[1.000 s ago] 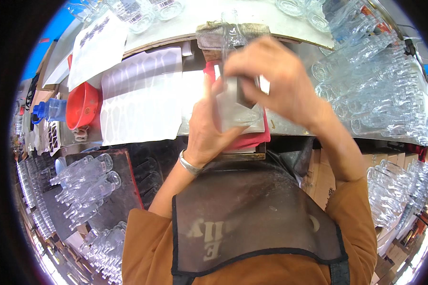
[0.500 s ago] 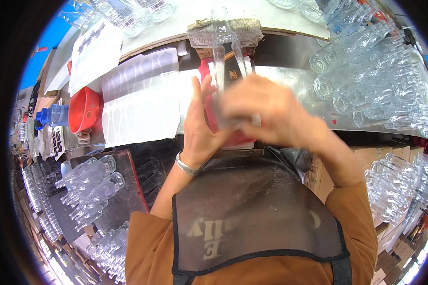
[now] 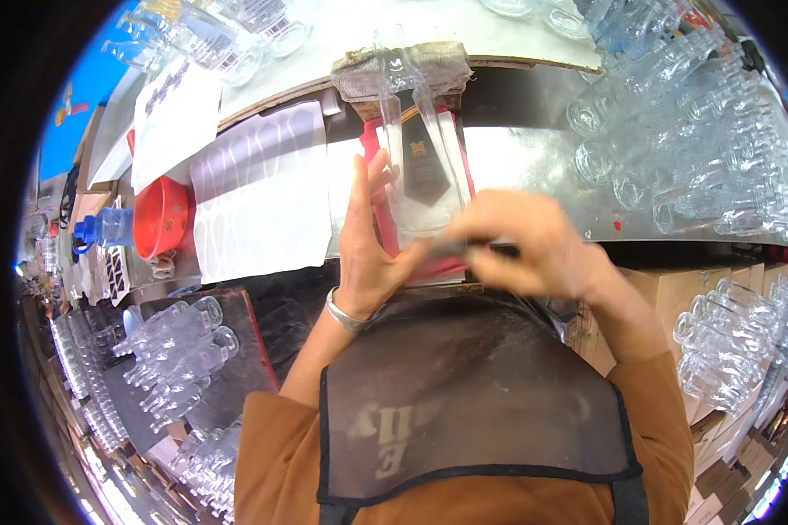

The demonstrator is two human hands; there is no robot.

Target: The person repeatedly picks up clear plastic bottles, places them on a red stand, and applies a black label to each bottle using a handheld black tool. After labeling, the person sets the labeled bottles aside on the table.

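A clear glass bottle [image 3: 451, 184] lies on its back, its neck on a cloth-wrapped rest [image 3: 355, 77] and its base toward me. A dark label with gold marks [image 3: 426, 171] shows on its upper face. My left hand [image 3: 365, 236] steadies the bottle from its left side, fingers along the glass and thumb by the base. My right hand [image 3: 525, 241], smeared by motion, is closed over the base end on a small dark flat piece [image 3: 453, 249], whose exact kind is too blurred to tell. Red cloth [image 3: 387, 229] shows beneath the bottle.
A white sheet with bottle-shaped outlines [image 3: 263, 192] lies at left, beside a red bowl [image 3: 160, 219] and a blue-capped plastic jug [image 3: 109, 227]. Many clear bottles [image 3: 692, 149] lie stacked at right. More bottles [image 3: 179, 346] rest on a board at lower left. Cardboard boxes [image 3: 652, 293] stand lower right.
My right hand has drawn down and right from over the bottle's middle to its base end, uncovering the dark label. My left hand stays at the bottle's side. The view has shifted slightly.
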